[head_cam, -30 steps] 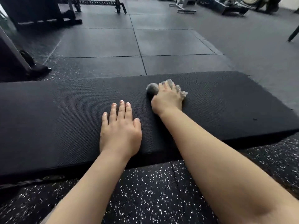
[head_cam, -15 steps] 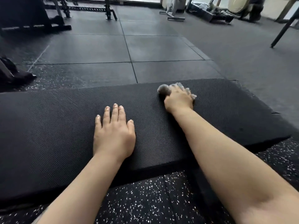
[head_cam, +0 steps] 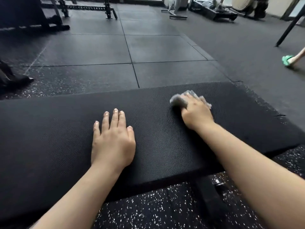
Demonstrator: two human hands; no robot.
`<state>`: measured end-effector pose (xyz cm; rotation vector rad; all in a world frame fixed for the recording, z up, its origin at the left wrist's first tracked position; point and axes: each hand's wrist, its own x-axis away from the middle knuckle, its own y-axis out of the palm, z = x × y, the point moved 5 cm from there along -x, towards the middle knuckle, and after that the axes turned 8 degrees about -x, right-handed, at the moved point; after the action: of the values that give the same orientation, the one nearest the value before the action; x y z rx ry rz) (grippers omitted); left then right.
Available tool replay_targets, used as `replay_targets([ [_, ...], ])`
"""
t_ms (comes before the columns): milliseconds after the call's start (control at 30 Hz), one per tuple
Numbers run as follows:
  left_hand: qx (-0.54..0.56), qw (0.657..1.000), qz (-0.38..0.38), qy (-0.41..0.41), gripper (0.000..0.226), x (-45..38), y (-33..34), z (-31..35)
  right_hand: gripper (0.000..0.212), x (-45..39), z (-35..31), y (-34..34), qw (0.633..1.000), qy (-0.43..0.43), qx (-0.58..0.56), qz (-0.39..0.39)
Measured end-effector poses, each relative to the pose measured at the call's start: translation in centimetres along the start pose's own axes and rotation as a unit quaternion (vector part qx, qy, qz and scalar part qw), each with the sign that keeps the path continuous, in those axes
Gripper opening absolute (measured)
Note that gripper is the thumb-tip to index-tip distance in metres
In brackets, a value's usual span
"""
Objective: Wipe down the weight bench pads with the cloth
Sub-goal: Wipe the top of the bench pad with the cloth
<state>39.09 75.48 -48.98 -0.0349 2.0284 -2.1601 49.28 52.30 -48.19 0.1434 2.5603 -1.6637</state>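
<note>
The left hand lay flat on the pad, fingers straight and close together, holding nothing, near the front edge. The pad's long axis ran left to right across the view. To the right and farther back, the right hand pressed the grey cloth onto the pad near its far edge, fingers curled over the wad. Unwiped pad seemingly stretched right of the cloth toward the end, so the right hand was better placed to sweep there.

Black rubber gym floor tiles
</note>
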Motion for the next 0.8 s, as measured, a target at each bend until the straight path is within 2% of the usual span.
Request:
replay_targets([
  [67,0.002,1.0,-0.006,0.002,0.059,-0.1,0.1,0.0,0.057,-2.8,-2.3,1.9,0.998,0.056,-0.007,-0.004],
  [100,0.003,1.0,-0.006,0.002,0.059,-0.1,0.1,-0.1,0.058,-3.1,-3.9,2.8,0.998,0.056,-0.016,-0.012],
  [167,0.006,1.0,-0.001,0.001,0.058,-0.2,0.1,-0.3,0.06,-0.9,-7.3,4.1,0.999,-0.011,-0.034,-0.026],
  [233,0.009,1.0,-0.002,0.001,0.058,-0.2,0.1,-0.4,0.061,4.2,-8.7,3.7,0.99,-0.124,-0.045,-0.042],
  [300,0.014,1.0,-0.007,0.005,0.058,-0.2,0.1,-0.4,0.06,9.6,-7.5,2.0,0.976,-0.2,-0.062,-0.054],
  [333,0.015,1.0,-0.011,0.006,0.058,-0.1,0.0,-0.4,0.062,11.4,-6.0,1.0,0.974,-0.21,-0.059,-0.06],
  [400,0.016,1.0,-0.011,0.007,0.058,0.2,-0.1,-0.3,0.065,11.4,-1.9,-1.2,0.982,-0.178,-0.044,-0.052],
  [500,0.009,1.0,-0.001,0.001,0.058,0.2,-0.2,0.0,0.057,5.2,1.9,-1.7,0.998,-0.06,-0.024,-0.009],
  [633,0.009,1.0,-0.004,0.001,0.057,-0.2,-0.1,-0.2,0.06,-1.5,-0.6,0.6,0.997,0.077,-0.017,0.0],
  [700,0.018,1.0,-0.004,0.0,0.056,-0.1,0.0,-0.3,0.062,-0.1,-3.1,1.7,0.997,0.069,-0.03,-0.015],
  [800,0.026,1.0,0.001,0.009,0.054,0.0,-0.3,-0.2,0.061,7.4,-5.4,1.4,0.995,-0.074,-0.059,-0.034],
])
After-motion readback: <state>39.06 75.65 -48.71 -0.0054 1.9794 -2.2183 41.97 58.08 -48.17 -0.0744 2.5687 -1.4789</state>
